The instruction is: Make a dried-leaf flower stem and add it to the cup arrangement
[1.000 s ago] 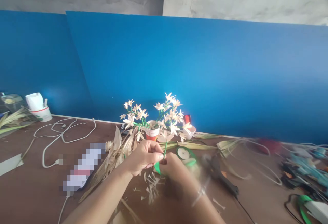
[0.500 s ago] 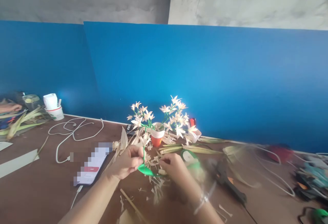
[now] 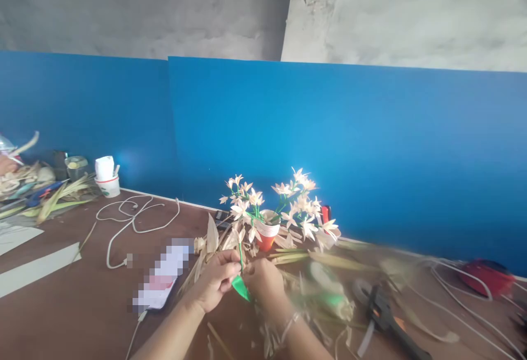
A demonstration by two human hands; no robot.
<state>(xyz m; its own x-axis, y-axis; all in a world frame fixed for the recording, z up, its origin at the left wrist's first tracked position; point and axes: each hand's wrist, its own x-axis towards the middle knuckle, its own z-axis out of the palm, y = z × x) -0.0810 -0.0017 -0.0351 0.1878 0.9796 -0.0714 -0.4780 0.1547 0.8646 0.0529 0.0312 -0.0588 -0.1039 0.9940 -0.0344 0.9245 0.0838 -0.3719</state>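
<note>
So the person's right wrist has a thin silvery bracelet (image 3: 291, 320) on it, and both bare hands are close together over a brown tabletop (image 3: 102, 316). The left hand (image 3: 219, 279) is pinching a thin green-wrapped stem (image 3: 241, 256) between thumb and fingers, pretty much upright, with a cream, pointy-petalled flower (image 3: 234, 237) at the top, just beyond the fingers. A shiny bright green ribbon (image 3: 241, 288) angles from the stem's lower end toward the right hand (image 3: 265, 282). That hand's fingers are curled in right beside it, but can't tell whether they're actually gripping it.

Out to the right of the right hand there's a blurry black glue gun (image 3: 385, 316). Left of the left hand lies a slim phone with a pixelated screen (image 3: 164, 275), white cable plugged into its near end. Dry tan husk strips (image 3: 211, 235) sit just past the left hand.

Straight beyond both hands stands a red-and-white paper cup (image 3: 267, 242), with sprays of cream star-shaped flowers (image 3: 302, 203) either side of its mouth. Behind everything: a smooth blue panel (image 3: 329, 129), then a grey concrete wall (image 3: 144, 9).
</note>
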